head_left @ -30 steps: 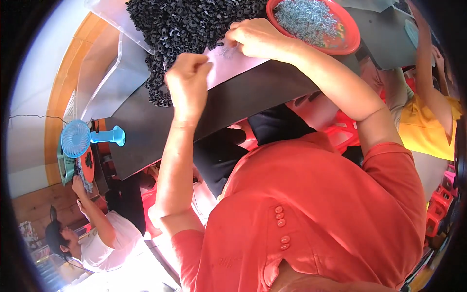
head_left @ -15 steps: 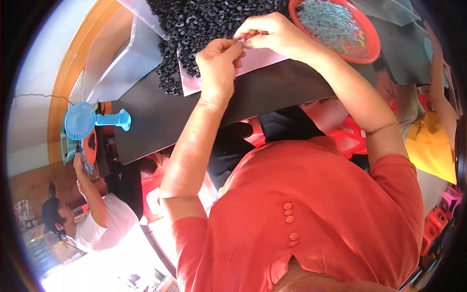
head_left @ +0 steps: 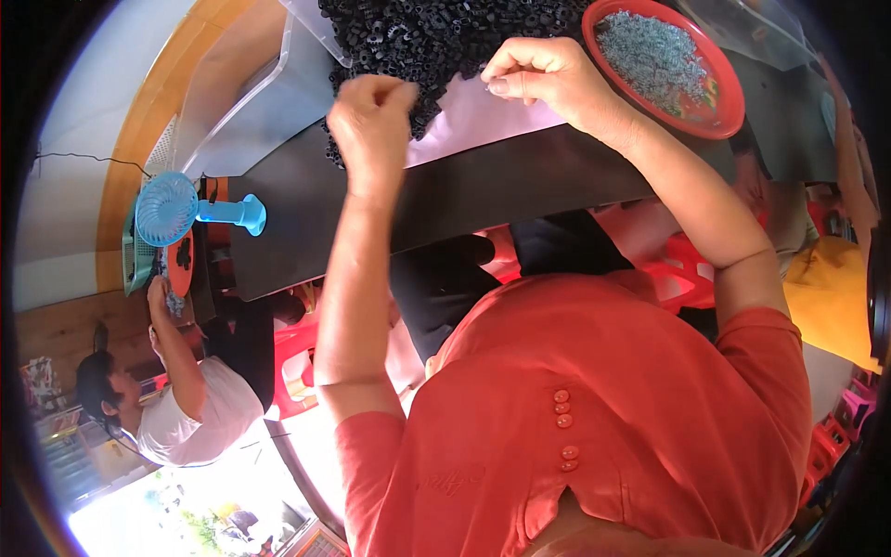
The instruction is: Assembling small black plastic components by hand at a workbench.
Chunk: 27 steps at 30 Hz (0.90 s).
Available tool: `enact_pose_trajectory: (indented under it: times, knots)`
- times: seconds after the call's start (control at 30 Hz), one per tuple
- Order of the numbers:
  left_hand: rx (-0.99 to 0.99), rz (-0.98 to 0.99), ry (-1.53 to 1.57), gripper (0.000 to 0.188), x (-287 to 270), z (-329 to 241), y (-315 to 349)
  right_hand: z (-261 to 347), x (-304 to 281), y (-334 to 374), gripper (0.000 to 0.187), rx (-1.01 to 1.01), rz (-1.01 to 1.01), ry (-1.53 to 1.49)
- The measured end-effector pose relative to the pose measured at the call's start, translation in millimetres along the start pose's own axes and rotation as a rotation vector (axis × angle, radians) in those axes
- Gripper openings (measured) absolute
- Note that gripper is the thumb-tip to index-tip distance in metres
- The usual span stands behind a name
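Note:
Over the left part of a heap of small black plastic parts [head_left: 464, 37] is my left hand [head_left: 369, 125], slightly blurred. Its fingers are bent in and closed; whatever they may hold cannot be made out. My right hand [head_left: 552, 79] hovers above a pale pink sheet [head_left: 492, 121], thumb and forefinger pinched together. A tiny pale glint shows at those fingertips, too small to name. Just right of this hand is a red round tray [head_left: 727, 121] with many small silvery pieces [head_left: 650, 56] in it. The two hands are apart.
A clear plastic bin [head_left: 269, 121] stands left of the heap, another [head_left: 752, 32] at the far right. A blue fan [head_left: 167, 209] is by the dark table's [head_left: 306, 218] left end. One co-worker [head_left: 209, 408] sits left; another's arm [head_left: 849, 158] shows right.
The hands, which met at the fingertips over the sheet, have separated. My left hand has moved left onto the black parts; my right stays over the sheet. The whole view has shifted slightly.

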State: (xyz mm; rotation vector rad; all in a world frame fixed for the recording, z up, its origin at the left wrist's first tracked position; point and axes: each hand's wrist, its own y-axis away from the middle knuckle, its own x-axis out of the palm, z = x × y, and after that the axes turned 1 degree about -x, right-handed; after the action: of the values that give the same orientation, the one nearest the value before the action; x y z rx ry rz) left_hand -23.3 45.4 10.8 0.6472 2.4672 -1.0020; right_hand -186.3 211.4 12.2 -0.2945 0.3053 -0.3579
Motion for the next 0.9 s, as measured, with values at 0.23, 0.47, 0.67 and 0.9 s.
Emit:
enact_pose_trajectory:
  times: [0.23, 0.47, 0.67, 0.9]
  knots:
    - [0.029, 0.305, -0.571, 0.023, -14, 45, -33, -7, 4, 0, 0.007, -0.013, -0.016, 0.040]
    - [-0.166, 0.257, -0.333, 0.030, -16, 43, -30, -11, 3, 0, 0.007, -0.035, -0.015, 0.062]
    - [-0.190, 0.260, -0.251, 0.028, -13, 42, -26, -12, 6, 0, 0.007, -0.056, -0.021, 0.079]
    - [-0.503, 0.083, 0.639, 0.020, -20, 5, 1, 12, 4, -1, 0.010, -0.037, 0.032, 0.068]
